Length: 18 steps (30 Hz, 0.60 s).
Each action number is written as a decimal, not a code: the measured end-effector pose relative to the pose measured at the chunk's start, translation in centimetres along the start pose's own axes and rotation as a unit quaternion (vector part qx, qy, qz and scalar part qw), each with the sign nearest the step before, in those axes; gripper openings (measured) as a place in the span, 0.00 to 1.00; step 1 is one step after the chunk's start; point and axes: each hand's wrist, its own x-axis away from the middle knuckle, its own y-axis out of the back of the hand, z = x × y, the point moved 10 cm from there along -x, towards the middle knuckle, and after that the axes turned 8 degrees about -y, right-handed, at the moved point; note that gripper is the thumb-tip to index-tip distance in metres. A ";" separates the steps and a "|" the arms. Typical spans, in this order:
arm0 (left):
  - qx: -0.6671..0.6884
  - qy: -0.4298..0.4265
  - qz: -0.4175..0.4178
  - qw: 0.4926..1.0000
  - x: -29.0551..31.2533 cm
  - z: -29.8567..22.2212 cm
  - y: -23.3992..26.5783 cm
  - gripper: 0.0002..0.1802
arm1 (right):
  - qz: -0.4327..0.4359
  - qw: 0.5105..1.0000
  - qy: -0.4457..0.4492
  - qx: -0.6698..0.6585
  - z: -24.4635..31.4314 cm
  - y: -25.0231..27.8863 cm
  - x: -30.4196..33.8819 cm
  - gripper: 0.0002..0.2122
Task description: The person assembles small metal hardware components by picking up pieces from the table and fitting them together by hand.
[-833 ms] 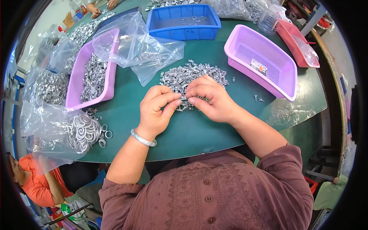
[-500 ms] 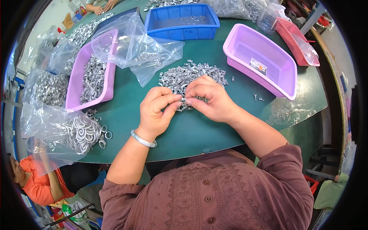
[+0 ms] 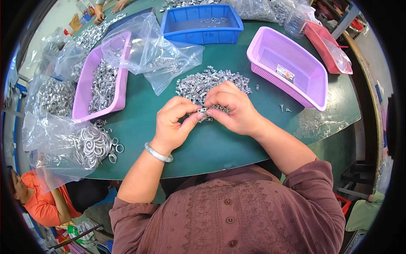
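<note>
Both hands pinch small metal clips at the near edge of the loose pile.

The left hand (image 3: 172, 123) and right hand (image 3: 234, 108) each grip, apparently, one clip (image 3: 202, 110) between fingertips; the pile (image 3: 203, 82) just beyond remains large, while the purple basket (image 3: 314, 98) to the right looks nearly empty.
</note>
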 end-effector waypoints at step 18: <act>0.514 0.364 -0.134 0.765 3.6 6.9 -1.4 0.11 | 0.103 0.969 0.002 0.223 -0.4 -3.5 1.0 0.04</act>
